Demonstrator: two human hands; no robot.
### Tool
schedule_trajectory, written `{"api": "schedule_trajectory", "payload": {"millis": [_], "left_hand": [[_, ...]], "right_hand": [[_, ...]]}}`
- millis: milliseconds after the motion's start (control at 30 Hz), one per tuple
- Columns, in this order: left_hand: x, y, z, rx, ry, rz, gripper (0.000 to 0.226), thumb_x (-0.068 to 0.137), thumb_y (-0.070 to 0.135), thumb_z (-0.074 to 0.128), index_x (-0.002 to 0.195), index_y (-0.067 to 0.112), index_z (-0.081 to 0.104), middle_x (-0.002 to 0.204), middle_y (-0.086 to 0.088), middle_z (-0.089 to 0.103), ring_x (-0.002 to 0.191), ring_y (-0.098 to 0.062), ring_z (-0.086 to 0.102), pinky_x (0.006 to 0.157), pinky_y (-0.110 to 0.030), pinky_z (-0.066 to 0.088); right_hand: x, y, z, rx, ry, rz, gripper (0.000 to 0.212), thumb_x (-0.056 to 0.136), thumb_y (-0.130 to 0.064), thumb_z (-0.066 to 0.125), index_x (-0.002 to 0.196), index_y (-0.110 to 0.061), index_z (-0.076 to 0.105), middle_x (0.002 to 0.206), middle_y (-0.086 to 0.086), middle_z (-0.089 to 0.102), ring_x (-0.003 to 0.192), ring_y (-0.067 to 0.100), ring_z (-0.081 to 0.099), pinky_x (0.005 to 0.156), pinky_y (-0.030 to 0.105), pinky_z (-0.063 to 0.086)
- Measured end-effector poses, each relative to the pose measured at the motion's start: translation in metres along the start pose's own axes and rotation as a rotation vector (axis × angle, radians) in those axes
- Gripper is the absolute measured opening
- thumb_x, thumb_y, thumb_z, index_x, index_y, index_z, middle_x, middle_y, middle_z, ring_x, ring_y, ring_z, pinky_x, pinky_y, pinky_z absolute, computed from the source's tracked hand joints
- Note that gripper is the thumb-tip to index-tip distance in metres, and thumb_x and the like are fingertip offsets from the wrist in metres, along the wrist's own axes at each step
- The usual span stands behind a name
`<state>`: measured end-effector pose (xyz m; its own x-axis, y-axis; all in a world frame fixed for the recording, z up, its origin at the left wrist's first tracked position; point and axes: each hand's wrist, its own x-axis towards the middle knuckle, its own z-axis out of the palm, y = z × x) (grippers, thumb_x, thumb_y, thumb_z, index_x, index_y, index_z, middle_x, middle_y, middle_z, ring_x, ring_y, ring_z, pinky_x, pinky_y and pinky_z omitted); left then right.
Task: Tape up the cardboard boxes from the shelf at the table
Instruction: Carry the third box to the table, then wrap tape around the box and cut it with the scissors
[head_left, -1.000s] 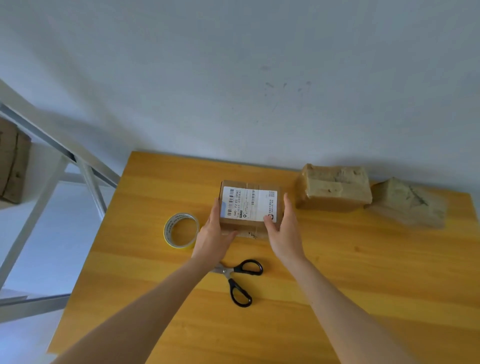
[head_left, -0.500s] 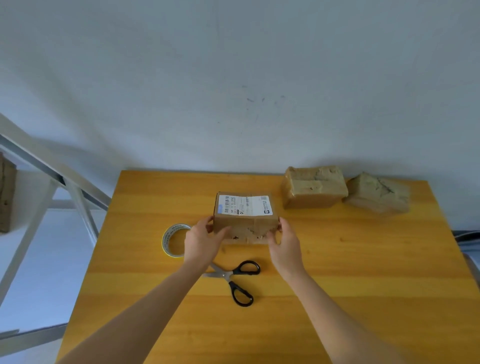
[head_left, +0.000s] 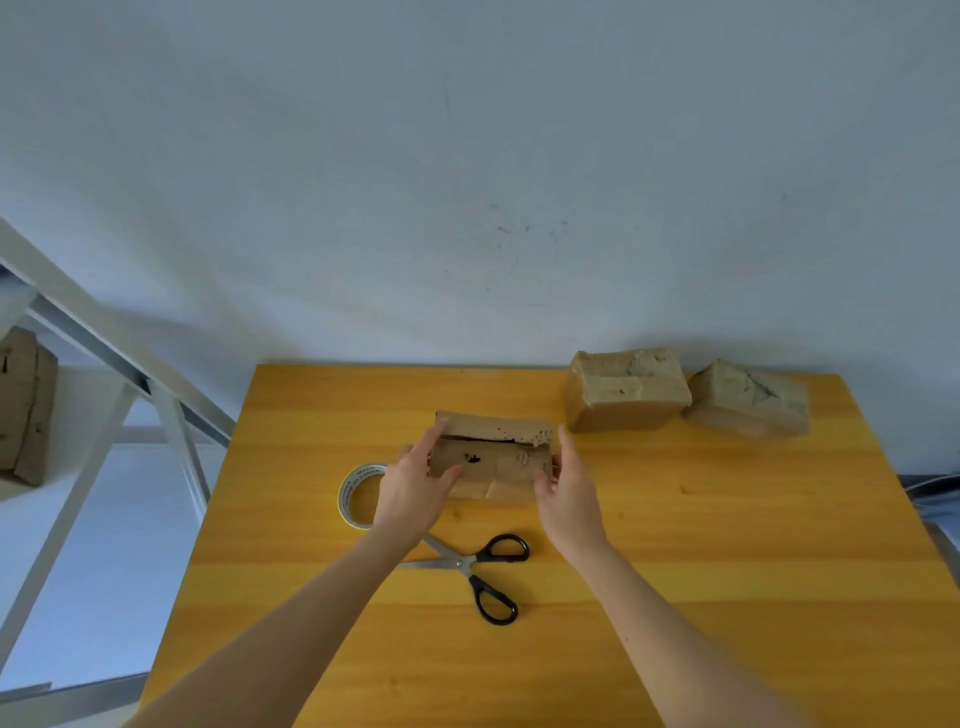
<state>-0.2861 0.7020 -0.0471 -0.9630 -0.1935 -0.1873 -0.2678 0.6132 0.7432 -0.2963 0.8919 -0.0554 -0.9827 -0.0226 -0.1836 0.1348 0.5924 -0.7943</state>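
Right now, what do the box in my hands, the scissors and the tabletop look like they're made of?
The cardboard box: brown paperboard, matte, with a ragged torn flap edge and a small hole.
The scissors: bright blades, likely steel; glossy black handle loops, probably plastic.
The table: orange-yellow top with wood grain lines, smooth with a slight sheen; I can't tell whether it is solid wood or laminate.

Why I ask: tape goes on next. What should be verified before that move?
1. Box held by left hand and right hand: ok.
2. Flaps closed flush: not ok, a dark gap shows between them.
3. Tape roll beside left hand: ok.
4. Scissors on table, near the hands: ok.
5. Tape's free end found: cannot tell.
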Motion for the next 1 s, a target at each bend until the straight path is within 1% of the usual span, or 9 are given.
{"api": "schedule_trajectory", "payload": {"millis": [100,167,233,333,400,533,733,867,1000], "left_hand": [[0.001,-0.006,0.002,0.135,-0.039,0.050,0.055,0.096,0.033,0.056,0.147,0.030,0.037,0.132,-0.009,0.048,0.100,-0.020,0.056,0.078,-0.026,0.048],[0.000,-0.010,0.003,0.285,-0.025,0.139,0.053,0.098,0.031,0.051,0.148,0.029,0.034,0.154,-0.010,0.026,0.121,-0.027,0.051,0.084,-0.032,0.051],[0.000,-0.018,0.005,0.423,0.014,0.302,0.052,0.099,0.024,0.051,0.148,0.027,0.036,0.161,-0.007,0.013,0.141,-0.031,0.032,0.095,-0.042,0.051],[0.003,-0.031,0.008,0.635,0.004,0.523,0.080,0.083,0.007,0.072,0.149,0.022,0.031,0.157,-0.004,0.020,0.143,-0.029,0.023,0.109,-0.050,0.034],[0.003,-0.031,0.008,0.698,0.003,0.577,0.095,0.071,0.000,0.078,0.149,0.021,0.028,0.155,-0.004,0.028,0.141,-0.028,0.027,0.109,-0.046,0.030],[0.002,-0.034,0.006,0.707,0.029,0.676,0.089,0.069,-0.010,0.073,0.146,0.017,0.039,0.153,-0.010,0.034,0.140,-0.032,0.029,0.110,-0.050,0.029],[0.007,-0.039,0.006,0.649,-0.069,0.603,0.087,0.068,-0.006,0.077,0.143,0.024,0.044,0.152,-0.007,0.036,0.140,-0.033,0.030,0.103,-0.039,0.029],[0.017,-0.040,0.010,0.612,-0.094,0.585,0.073,0.078,-0.006,0.069,0.140,0.024,0.047,0.152,-0.005,0.037,0.141,-0.031,0.027,0.110,-0.046,0.026],[0.019,-0.039,0.009,0.646,-0.148,0.529,0.069,0.093,0.002,0.050,0.151,0.024,0.021,0.159,0.005,0.012,0.147,-0.021,0.000,0.120,-0.041,0.009]], "right_hand": [[-0.003,0.001,0.003,-0.138,-0.023,-0.137,0.059,0.104,-0.020,0.044,0.156,-0.022,0.017,0.158,0.001,0.025,0.133,0.016,0.041,0.097,0.015,0.036],[-0.003,0.004,0.006,-0.343,-0.025,-0.245,0.054,0.104,-0.034,0.033,0.155,-0.021,0.019,0.164,0.002,0.007,0.138,0.020,0.039,0.097,0.020,0.044],[-0.001,0.009,0.010,-0.547,-0.093,-0.321,0.067,0.098,-0.053,0.007,0.155,-0.018,0.006,0.163,-0.002,-0.014,0.151,0.017,0.001,0.120,0.032,0.021],[0.001,0.017,0.014,-0.722,-0.198,-0.330,0.079,0.086,-0.062,-0.014,0.151,-0.017,-0.019,0.158,-0.002,-0.027,0.145,0.013,-0.025,0.123,0.036,-0.002],[0.002,0.021,0.015,-0.764,-0.165,-0.347,0.078,0.091,-0.062,-0.005,0.154,-0.016,-0.013,0.162,0.002,-0.017,0.149,0.019,-0.016,0.123,0.039,0.001],[0.000,0.026,0.018,-0.834,-0.068,-0.469,0.060,0.101,-0.046,0.024,0.152,-0.014,0.026,0.162,0.009,0.019,0.148,0.027,0.019,0.121,0.044,0.017],[0.003,0.028,0.028,-0.915,-0.060,-0.459,0.062,0.101,-0.045,0.025,0.152,-0.011,0.030,0.161,0.005,0.023,0.148,0.024,0.022,0.117,0.044,0.017],[0.012,0.026,0.029,-0.925,-0.051,-0.443,0.061,0.099,-0.042,0.030,0.152,-0.012,0.031,0.161,0.004,0.023,0.148,0.022,0.022,0.117,0.045,0.017],[0.016,0.025,0.031,-0.898,-0.039,-0.442,0.071,0.090,-0.036,0.059,0.151,-0.011,0.034,0.160,0.005,0.026,0.147,0.022,0.024,0.116,0.045,0.018]]}}
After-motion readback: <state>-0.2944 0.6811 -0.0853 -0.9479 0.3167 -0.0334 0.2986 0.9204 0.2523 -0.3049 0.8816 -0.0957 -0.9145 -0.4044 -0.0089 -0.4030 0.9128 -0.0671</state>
